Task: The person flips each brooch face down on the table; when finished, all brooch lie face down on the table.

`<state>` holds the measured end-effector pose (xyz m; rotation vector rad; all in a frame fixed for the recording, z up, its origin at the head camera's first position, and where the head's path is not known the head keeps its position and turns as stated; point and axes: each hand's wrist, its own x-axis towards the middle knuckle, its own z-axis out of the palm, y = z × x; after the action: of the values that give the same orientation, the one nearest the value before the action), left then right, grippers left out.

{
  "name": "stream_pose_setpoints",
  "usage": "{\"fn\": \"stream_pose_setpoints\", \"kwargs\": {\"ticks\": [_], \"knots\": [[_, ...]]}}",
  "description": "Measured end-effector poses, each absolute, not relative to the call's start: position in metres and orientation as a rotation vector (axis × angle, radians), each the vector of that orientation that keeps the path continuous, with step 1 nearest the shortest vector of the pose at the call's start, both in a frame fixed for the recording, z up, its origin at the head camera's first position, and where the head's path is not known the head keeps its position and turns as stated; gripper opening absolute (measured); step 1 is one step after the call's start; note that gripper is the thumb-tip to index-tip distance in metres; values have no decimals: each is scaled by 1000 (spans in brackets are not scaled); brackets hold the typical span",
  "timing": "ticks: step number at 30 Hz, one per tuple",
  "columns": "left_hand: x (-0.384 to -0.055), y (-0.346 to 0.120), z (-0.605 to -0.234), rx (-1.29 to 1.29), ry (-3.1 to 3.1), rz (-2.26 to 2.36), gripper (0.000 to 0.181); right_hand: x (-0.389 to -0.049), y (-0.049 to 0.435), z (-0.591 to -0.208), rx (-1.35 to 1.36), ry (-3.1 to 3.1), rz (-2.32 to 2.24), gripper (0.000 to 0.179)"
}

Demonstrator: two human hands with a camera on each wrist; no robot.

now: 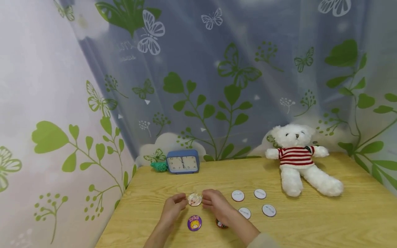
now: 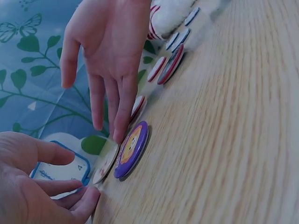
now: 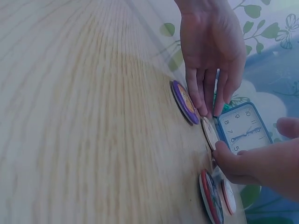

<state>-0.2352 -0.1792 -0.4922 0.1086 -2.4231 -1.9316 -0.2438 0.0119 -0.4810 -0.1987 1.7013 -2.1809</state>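
Note:
A cream button badge (image 1: 194,199) with a pale picture lies face up on the wooden table between both hands. The left hand (image 1: 174,208) is at its left rim, fingertips right by the edge, fingers fairly straight. On the opposite side, the right hand (image 1: 219,205) has its fingertips at the right rim, also with extended fingers. Closer to the front lies a purple badge (image 1: 194,223) with a yellow bear, seen edge-on in the left wrist view. A dark, red-rimmed badge (image 1: 221,224) is partly hidden under the right forearm.
Several badges lie pin side up to the right, one of them a white-backed badge (image 1: 237,195). A blue clock (image 1: 183,162) stands at the back beside a green crumpled item (image 1: 159,167). A white teddy bear (image 1: 296,156) sits against the patterned curtain (image 1: 192,69).

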Motion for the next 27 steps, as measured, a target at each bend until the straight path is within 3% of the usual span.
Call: {"fn": "stream_pose_setpoints", "kwargs": {"ticks": [18,27], "knots": [[-235,-173,-493,155,-2432,-1947,46,-246,8,-489,-127,1666,-2212,57],[-236,-173,-496,132,-2414,-1945,38,-246,8,-491,-143,1673,-2200,61]]}}
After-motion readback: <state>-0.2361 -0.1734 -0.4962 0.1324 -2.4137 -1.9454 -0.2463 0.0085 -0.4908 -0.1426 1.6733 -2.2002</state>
